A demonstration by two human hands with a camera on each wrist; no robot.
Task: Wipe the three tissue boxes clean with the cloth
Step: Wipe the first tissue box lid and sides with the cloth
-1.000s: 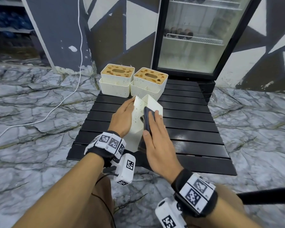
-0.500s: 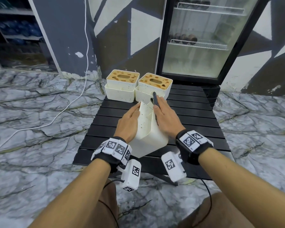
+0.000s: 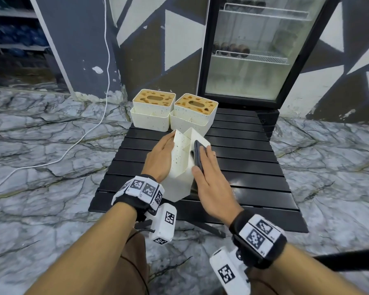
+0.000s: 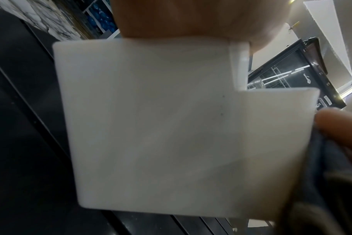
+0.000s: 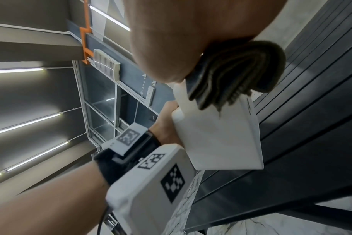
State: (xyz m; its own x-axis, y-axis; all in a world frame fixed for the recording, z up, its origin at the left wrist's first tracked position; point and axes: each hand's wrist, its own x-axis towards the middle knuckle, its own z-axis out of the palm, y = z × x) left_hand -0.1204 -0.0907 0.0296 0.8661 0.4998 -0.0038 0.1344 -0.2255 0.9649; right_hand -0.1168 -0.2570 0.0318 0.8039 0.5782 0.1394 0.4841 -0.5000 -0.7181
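A white speckled tissue box (image 3: 179,167) lies tipped on the black slatted table (image 3: 243,167), its open compartments facing away from me. My left hand (image 3: 164,145) lies flat against its left side, fingers straight. My right hand (image 3: 205,158) presses a folded dark grey cloth (image 3: 197,154) against the box's right side. In the right wrist view the cloth (image 5: 237,71) sits between my palm and the box (image 5: 217,135). The left wrist view is filled by the box's white bottom (image 4: 161,127). Two more tissue boxes (image 3: 152,111) (image 3: 193,114) with brown-stained tops stand at the table's far edge.
A glass-door fridge (image 3: 254,60) stands just behind the table. A white cable (image 3: 73,145) runs over the marble floor on the left. Bare slats lie to the right of the held box. A dark bar (image 3: 349,258) crosses at the lower right.
My right hand has slid the cloth back toward me along the box's right side, after reaching its far end half a second ago. The left hand keeps steadying the box.
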